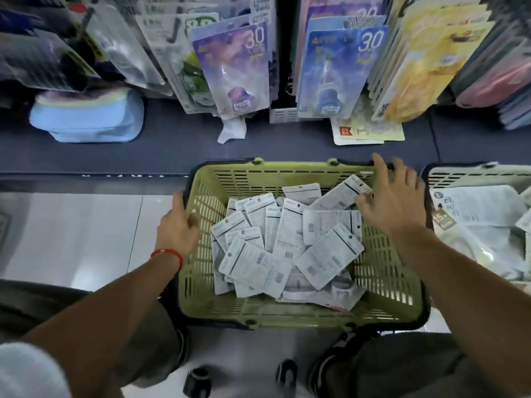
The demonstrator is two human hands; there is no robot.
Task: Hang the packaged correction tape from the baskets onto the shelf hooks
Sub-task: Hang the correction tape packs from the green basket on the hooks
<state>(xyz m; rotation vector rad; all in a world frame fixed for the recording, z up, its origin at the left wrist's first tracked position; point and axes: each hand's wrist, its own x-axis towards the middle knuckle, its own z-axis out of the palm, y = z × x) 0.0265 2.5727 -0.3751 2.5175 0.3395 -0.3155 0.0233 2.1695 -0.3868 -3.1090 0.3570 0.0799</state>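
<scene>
A green plastic basket [382, 285] stands on the floor in front of me, holding several white packaged correction tapes [275, 248], most lying back side up. My left hand [178, 225] grips the basket's left rim, thumb inside the wall. Over the basket's far right corner hovers my right hand [393, 196], fingers spread and relaxed, fingertips at the dark rim handle, holding nothing. Purple [232, 67] and blue [339, 73] correction tape packs marked "30" hang from the shelf hooks above.
A second, white basket [448, 173] with larger packets sits at the right edge. Yellow packs [431, 56] hang at the right, and a light blue pouch [89, 116] lies on the dark lower shelf. My knees flank the green basket.
</scene>
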